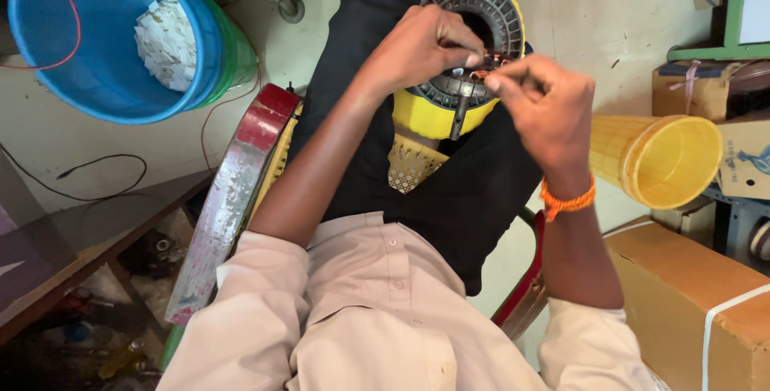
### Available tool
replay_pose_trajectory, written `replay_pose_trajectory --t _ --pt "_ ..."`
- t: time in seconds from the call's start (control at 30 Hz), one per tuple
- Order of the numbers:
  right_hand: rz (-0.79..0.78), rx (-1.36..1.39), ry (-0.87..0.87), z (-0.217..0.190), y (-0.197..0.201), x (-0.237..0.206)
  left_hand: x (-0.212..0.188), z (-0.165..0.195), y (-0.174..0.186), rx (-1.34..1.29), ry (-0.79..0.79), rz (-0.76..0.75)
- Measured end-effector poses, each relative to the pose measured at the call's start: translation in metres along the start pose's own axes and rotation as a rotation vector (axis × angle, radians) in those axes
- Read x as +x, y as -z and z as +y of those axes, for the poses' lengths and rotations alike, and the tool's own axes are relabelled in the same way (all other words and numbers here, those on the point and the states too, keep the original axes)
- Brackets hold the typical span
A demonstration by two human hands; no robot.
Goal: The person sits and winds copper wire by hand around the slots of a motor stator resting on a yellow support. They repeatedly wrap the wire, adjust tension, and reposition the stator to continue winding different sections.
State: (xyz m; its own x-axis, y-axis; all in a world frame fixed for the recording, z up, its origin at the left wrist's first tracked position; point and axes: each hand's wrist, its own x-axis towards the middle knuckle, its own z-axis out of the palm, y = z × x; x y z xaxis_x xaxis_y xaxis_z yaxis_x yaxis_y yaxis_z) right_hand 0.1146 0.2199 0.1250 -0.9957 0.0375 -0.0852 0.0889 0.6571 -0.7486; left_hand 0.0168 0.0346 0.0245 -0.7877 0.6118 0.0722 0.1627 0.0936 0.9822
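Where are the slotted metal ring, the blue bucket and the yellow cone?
slotted metal ring (504,18), head view, upper right rim.
blue bucket (96,62), head view, inner wall.
yellow cone (678,158), head view, inside of mouth.

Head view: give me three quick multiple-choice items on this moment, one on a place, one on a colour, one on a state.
1. Where does the blue bucket stand?
A. top left on the floor
B. on the cardboard box
C. on the person's lap

2. What colour is the band on the right wrist?
A. green
B. orange
C. white

3. How does the yellow cup lie?
A. upright
B. upside down
C. on its side

Answers: 1 A, it stands on the floor at top left. 2 B, an orange band circles the wrist behind the right hand. 3 C, its open mouth faces sideways.
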Motion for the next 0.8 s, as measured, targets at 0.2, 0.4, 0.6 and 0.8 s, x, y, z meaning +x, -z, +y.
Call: replay_pose_trajectory --t 0.2,0.4,0.6,0.8 --pt "0.031 0.053 0.007 -0.005 -0.017 -0.029 -0.004 -0.002 0.005 -0.008 -0.085 -0.025" --pt "0.069 -0.130 0.253 0.018 -0.042 -0.046 -0.003 -0.003 0.011 0.011 -0.193 -0.074" --pt "0.016 -0.339 0.358 0.045 -0.055 -0.065 -0.037 0.016 0.000 0.243 -0.419 0.136" --pt "0.145 -0.221 0.250 0.051 -0.017 -0.069 -0.051 0.004 -0.049 0.377 -0.345 0.362"
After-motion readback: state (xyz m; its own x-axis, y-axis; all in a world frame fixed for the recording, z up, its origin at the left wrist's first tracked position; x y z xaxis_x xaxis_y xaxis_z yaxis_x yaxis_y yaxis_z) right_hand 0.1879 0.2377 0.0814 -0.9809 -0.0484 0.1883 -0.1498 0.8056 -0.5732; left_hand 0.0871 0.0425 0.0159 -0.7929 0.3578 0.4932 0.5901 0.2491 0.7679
